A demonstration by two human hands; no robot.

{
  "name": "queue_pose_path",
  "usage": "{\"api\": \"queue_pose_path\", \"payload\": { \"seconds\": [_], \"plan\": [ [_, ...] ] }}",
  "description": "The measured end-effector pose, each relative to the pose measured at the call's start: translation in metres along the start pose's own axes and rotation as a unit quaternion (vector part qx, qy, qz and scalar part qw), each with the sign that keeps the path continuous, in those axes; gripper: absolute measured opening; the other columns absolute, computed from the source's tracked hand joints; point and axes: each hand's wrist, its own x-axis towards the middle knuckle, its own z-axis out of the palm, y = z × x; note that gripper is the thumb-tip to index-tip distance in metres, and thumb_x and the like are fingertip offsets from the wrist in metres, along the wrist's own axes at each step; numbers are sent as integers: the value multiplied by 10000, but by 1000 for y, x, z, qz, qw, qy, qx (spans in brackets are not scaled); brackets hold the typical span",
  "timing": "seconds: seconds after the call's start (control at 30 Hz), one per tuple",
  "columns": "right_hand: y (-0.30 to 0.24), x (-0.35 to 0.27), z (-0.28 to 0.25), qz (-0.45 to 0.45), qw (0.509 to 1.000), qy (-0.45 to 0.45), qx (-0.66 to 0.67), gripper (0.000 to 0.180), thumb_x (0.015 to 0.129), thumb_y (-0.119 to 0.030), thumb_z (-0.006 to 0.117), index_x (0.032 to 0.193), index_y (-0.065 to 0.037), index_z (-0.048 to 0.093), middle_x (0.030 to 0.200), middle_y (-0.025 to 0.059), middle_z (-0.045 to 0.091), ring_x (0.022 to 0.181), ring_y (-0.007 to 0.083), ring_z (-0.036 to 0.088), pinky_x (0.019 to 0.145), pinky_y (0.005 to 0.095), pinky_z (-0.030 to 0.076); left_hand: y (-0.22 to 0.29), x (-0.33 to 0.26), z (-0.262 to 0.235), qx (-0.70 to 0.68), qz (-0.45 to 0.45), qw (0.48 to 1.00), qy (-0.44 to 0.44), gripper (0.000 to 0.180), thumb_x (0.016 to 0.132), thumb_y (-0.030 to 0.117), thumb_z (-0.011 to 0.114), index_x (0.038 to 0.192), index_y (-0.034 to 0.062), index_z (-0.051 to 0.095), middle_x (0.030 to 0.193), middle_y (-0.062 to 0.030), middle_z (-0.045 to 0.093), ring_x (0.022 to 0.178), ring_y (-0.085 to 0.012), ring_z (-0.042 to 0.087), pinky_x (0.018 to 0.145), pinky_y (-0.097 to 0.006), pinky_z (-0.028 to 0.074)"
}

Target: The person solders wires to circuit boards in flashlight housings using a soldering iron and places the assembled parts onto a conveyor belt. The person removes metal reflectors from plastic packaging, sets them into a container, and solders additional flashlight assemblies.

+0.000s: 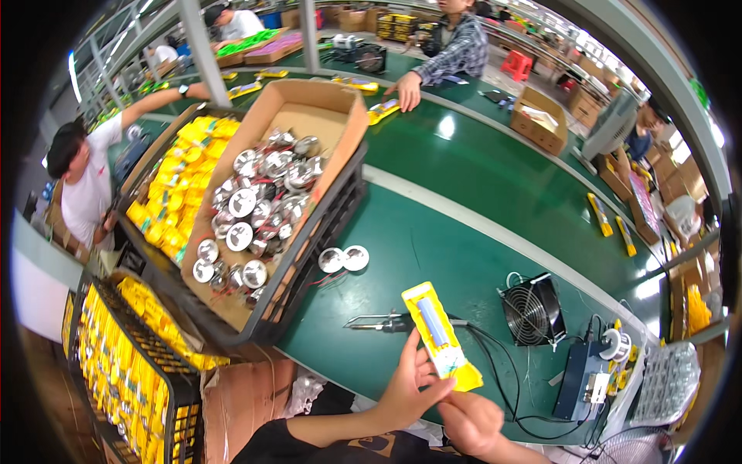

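Clock positions taken from the casing, 12 = top of view. Open yellow plastic casing with a blue cylindrical cell inside (435, 332) is up over the green worktop (386, 224), tilted, top end toward 11. Left hand (410, 387) has it, fingers closed round its lower part. Right hand (471, 421) is curled at the casing's bottom end, 5 o'clock; can't tell whether its fingers grip it.

Black-handled soldering iron (390, 322) lies at 9, tip pointing to 9. Two round silver reflectors with white rims (344, 259) sit together at 10; brown cardboard carton (349, 116) full of more beyond them. Black square fan (533, 311) at 2–3, blue box-shaped unit (578, 379) at 4, white spool (616, 345) just beside it. At 12, a co-worker's hand (406, 91) is on another yellow casing (382, 111).
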Motion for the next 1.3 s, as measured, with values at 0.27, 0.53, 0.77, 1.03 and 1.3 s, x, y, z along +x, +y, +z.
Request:
{"api": "queue_pose_path", "payload": {
  "seconds": [0.27, 0.53, 0.77, 1.03, 1.3],
  "plan": [
    [45, 17, 39, 88, 996, -27, 1, 197, 691, -65, 625, 880, -34, 577, 907, 122, 561, 744, 257, 569, 596, 312, 470, 17, -33, -69, 174, 75, 973, 130, 719, 786, -13, 558, 1343, 22, 105, 1121, -147, 499, 984, -171, 538, 821, -295, 451],
    [97, 21, 89, 84, 978, -182, -58, 195, 712, -135, 632, 838, -20, 538, 807, 98, 480, 781, 256, 501, 678, 355, 435, 15, -58, -91, 216, 125, 958, 142, 706, 771, -11, 566, 1332, 6, 138, 1112, -157, 514, 973, -177, 545, 826, -290, 445],
    [67, -11, 21, 262, 954, 27, -144, 183, 736, -78, 609, 888, -3, 541, 853, 129, 510, 786, 298, 492, 674, 374, 411, 14, -23, -83, 310, 96, 939, 112, 716, 773, -1, 571, 1340, -23, 134, 1138, -191, 496, 990, -178, 537, 806, -285, 454],
    [52, -41, -14, 330, 915, 131, -190, 166, 742, -60, 613, 882, 6, 551, 820, 127, 530, 728, 292, 497, 628, 369, 406, -20, 61, -36, 591, 78, 802, 45, 616, 710, 120, 673, 1238, -4, 382, 1027, -147, 520, 794, -182, 567, 658, -276, 469],
    [46, -36, 2, 324, 922, 132, -164, 194, 703, -76, 650, 876, -21, 579, 814, 92, 524, 719, 264, 501, 605, 345, 414, -21, 28, 19, 185, -17, 981, -49, 313, 817, 14, 556, 1110, -30, 455, 1102, -98, 497, 949, -130, 531, 819, -262, 452]
  ]
}}
